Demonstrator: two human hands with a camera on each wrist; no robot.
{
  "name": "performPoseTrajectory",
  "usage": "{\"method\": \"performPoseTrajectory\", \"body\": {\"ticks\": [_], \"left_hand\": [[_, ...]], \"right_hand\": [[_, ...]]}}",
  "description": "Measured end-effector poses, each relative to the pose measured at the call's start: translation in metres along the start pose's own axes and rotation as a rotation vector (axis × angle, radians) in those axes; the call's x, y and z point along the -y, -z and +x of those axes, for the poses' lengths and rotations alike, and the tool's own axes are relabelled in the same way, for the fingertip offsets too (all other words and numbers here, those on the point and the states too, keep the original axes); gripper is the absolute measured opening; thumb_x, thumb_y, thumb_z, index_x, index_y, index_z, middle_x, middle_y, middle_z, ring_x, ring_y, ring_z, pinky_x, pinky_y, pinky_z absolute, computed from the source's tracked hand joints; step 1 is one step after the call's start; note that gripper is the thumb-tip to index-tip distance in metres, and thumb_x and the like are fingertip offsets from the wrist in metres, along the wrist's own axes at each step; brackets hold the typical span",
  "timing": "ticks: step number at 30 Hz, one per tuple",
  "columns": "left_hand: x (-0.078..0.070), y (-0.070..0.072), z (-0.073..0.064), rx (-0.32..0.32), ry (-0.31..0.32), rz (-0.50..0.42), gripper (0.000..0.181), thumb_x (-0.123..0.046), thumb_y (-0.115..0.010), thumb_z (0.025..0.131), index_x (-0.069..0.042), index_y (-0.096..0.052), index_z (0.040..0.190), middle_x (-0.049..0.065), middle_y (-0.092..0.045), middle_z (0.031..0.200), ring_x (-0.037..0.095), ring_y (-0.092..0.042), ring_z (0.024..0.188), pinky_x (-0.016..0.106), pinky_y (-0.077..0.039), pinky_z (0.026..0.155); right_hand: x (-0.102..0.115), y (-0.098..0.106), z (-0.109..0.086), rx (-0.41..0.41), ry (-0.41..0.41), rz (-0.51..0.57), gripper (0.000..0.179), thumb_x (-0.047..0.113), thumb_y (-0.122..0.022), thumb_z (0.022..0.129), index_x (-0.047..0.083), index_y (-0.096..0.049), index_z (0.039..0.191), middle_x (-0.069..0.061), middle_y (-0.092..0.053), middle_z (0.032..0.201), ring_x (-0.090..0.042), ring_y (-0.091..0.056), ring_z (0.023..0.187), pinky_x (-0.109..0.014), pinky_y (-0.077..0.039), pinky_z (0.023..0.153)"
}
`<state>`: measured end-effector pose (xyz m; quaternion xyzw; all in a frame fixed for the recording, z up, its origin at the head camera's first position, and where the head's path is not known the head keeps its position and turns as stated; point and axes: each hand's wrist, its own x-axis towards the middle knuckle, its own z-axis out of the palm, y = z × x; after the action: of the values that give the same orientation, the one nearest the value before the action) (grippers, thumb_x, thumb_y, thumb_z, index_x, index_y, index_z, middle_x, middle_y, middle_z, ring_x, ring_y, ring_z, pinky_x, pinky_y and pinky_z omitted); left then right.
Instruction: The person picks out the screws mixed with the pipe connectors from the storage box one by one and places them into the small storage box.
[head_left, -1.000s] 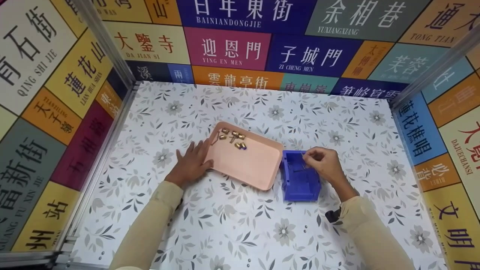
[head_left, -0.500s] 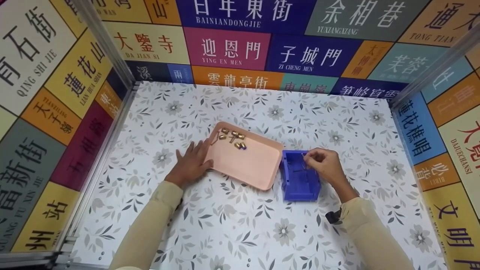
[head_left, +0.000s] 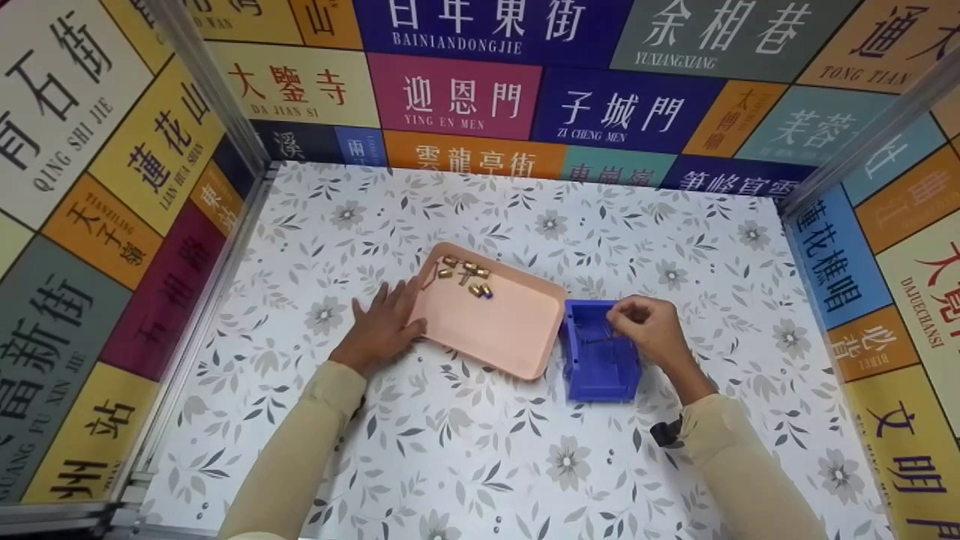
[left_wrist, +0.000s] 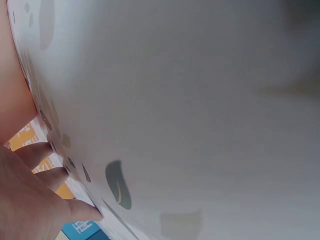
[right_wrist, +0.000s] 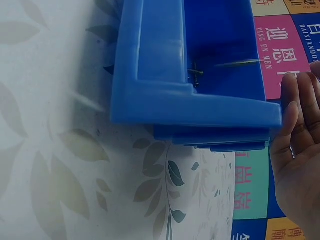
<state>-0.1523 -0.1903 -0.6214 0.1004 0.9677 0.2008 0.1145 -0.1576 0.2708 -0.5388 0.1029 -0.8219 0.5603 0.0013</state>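
Note:
My left hand lies with fingers spread on the table, fingertips against the left rim of a pink tray. Several brass-coloured fittings lie in the tray's far left part. My right hand is over the right edge of a blue plastic bin, thumb and fingertips brought together, and nothing shows between them. In the right wrist view, a thin blurred brassy streak crosses the bin's interior just short of the fingertips. Small screw-like pieces lie inside the bin.
The bin stands close against the tray's right end. A thin bent piece lies at the tray's left side. Sign-printed panels wall in the floral-covered table at the back and sides. The left wrist view shows mostly tabletop.
The small thin piece at my right fingertips in the earlier frames no longer shows there; a faint streak appears lower, inside the bin. My left hand, tray and bin have stayed put.

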Motion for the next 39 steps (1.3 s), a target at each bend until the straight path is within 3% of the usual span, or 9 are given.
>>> {"method": "performPoseTrajectory", "body": {"ticks": [8, 14, 19, 33, 35, 39], "left_hand": [[0.001, -0.002, 0.001, 0.003, 0.004, 0.012, 0.078, -0.061, -0.037, 0.104, -0.032, 0.001, 0.166, 0.012, -0.018, 0.171, 0.042, -0.009, 0.159, 0.083, -0.001, 0.112], [0.001, -0.001, 0.002, 0.007, 0.012, 0.017, 0.077, -0.061, -0.036, 0.104, -0.032, 0.001, 0.166, 0.012, -0.018, 0.171, 0.042, -0.009, 0.159, 0.083, -0.001, 0.112], [0.000, 0.000, 0.002, 0.015, 0.016, 0.014, 0.078, -0.061, -0.037, 0.104, -0.033, 0.002, 0.166, 0.012, -0.017, 0.171, 0.042, -0.008, 0.159, 0.083, 0.000, 0.112], [-0.003, 0.005, -0.002, 0.009, 0.003, -0.024, 0.076, -0.058, -0.038, 0.105, -0.031, 0.000, 0.166, 0.012, -0.018, 0.171, 0.042, -0.008, 0.159, 0.083, 0.000, 0.112], [-0.003, 0.004, -0.002, 0.009, 0.007, -0.018, 0.076, -0.058, -0.037, 0.105, -0.032, 0.000, 0.166, 0.012, -0.018, 0.172, 0.042, -0.008, 0.159, 0.083, 0.000, 0.112], [-0.003, 0.003, -0.001, 0.010, 0.012, -0.016, 0.077, -0.058, -0.038, 0.104, -0.033, 0.001, 0.166, 0.011, -0.018, 0.172, 0.041, -0.008, 0.159, 0.083, 0.000, 0.112]], "right_hand": [[0.001, -0.001, 0.001, -0.003, -0.008, 0.027, 0.008, -0.002, -0.076, 0.087, -0.008, -0.073, 0.082, -0.003, -0.070, 0.068, -0.033, -0.068, 0.059, -0.022, -0.055, 0.055], [0.004, -0.006, 0.003, -0.003, 0.038, 0.015, 0.007, -0.004, -0.075, 0.086, -0.008, -0.073, 0.081, -0.003, -0.069, 0.067, -0.018, -0.066, 0.055, -0.020, -0.054, 0.054], [0.006, -0.013, 0.006, 0.022, 0.069, -0.012, 0.006, -0.002, -0.075, 0.087, -0.004, -0.074, 0.082, -0.014, -0.068, 0.064, -0.024, -0.065, 0.054, -0.019, -0.050, 0.052], [0.022, -0.045, 0.022, 0.104, 0.139, 0.019, 0.005, -0.003, -0.073, 0.088, -0.005, -0.075, 0.084, -0.023, -0.069, 0.068, -0.043, -0.063, 0.058, -0.019, -0.050, 0.051], [0.025, -0.050, 0.025, 0.111, 0.159, 0.021, 0.006, -0.003, -0.073, 0.088, -0.006, -0.075, 0.084, -0.022, -0.068, 0.067, -0.040, -0.063, 0.056, -0.019, -0.049, 0.050], [0.033, -0.061, 0.030, 0.131, 0.173, 0.028, 0.005, -0.002, -0.073, 0.088, -0.006, -0.074, 0.084, -0.018, -0.067, 0.066, -0.019, -0.062, 0.053, -0.018, -0.049, 0.051]]}}
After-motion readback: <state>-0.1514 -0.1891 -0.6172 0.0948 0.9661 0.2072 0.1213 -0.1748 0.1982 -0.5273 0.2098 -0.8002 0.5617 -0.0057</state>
